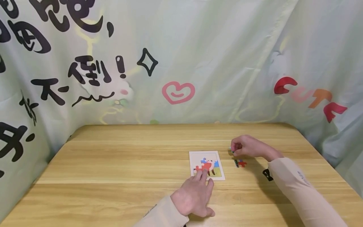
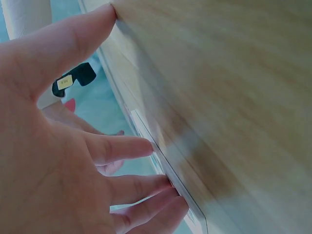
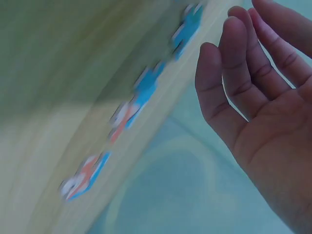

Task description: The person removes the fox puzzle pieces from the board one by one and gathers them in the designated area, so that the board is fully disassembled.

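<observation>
A white-framed jigsaw board (image 1: 221, 177) with a partly assembled cartoon animal picture lies on the table. My left hand (image 1: 193, 194) rests its fingertips on the board's near edge, fingers extended; its thumb touches the tabletop in the left wrist view. To the board's right, my right hand (image 1: 249, 146) hovers low with bent fingers, over a bluish puzzle piece mostly hidden by the fingertips. Whether those fingertips pinch a piece is unclear. Just nearer lies a red and blue puzzle piece (image 1: 241, 163). The blurred right wrist view shows several loose pieces, among them a blue piece (image 3: 187, 31).
The wooden table (image 1: 113, 170) has rounded far corners. A pale printed curtain (image 1: 215, 56) hangs behind and around it. Below my right sleeve shows a small black item (image 1: 267, 175) on the wrist.
</observation>
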Motion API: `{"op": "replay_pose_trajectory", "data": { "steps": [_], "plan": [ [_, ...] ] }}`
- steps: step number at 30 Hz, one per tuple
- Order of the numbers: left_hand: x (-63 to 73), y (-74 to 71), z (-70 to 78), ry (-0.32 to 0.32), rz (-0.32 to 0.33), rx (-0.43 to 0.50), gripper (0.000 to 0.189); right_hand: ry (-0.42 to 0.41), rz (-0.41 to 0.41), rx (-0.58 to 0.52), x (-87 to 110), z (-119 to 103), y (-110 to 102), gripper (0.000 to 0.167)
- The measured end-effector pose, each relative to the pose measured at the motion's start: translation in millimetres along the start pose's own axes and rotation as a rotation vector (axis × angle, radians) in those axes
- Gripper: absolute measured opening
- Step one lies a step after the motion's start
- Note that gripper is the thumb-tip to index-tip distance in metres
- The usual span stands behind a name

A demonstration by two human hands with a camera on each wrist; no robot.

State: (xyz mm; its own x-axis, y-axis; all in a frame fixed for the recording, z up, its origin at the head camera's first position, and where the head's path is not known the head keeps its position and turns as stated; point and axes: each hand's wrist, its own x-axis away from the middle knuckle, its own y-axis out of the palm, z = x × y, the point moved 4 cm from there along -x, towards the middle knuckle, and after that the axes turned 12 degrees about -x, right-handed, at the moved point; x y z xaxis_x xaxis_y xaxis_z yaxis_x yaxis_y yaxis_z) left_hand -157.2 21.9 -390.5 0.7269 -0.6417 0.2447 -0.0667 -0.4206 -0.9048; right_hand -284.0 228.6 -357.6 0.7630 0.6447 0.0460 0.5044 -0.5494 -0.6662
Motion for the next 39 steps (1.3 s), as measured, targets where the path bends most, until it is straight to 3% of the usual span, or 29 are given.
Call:
{"op": "replay_pose_trajectory", "data": {
  "steps": [7,21,39],
  "plan": [
    [1.0,-0.6,-0.3,0.003,0.019,0.058,0.082,-0.043,-0.043,0.002,-17.5,-14.4,11.7,0.013],
    [1.5,1.6,-1.3,0.008,0.004,0.062,0.089,-0.106,-0.090,0.019,-47.3,-31.4,40.2,0.009],
    [0.1,2.1,-1.0,0.015,-0.013,0.003,0.089,-0.059,-0.160,-0.026,-56.7,-33.0,61.1,0.022]
  ]
}}
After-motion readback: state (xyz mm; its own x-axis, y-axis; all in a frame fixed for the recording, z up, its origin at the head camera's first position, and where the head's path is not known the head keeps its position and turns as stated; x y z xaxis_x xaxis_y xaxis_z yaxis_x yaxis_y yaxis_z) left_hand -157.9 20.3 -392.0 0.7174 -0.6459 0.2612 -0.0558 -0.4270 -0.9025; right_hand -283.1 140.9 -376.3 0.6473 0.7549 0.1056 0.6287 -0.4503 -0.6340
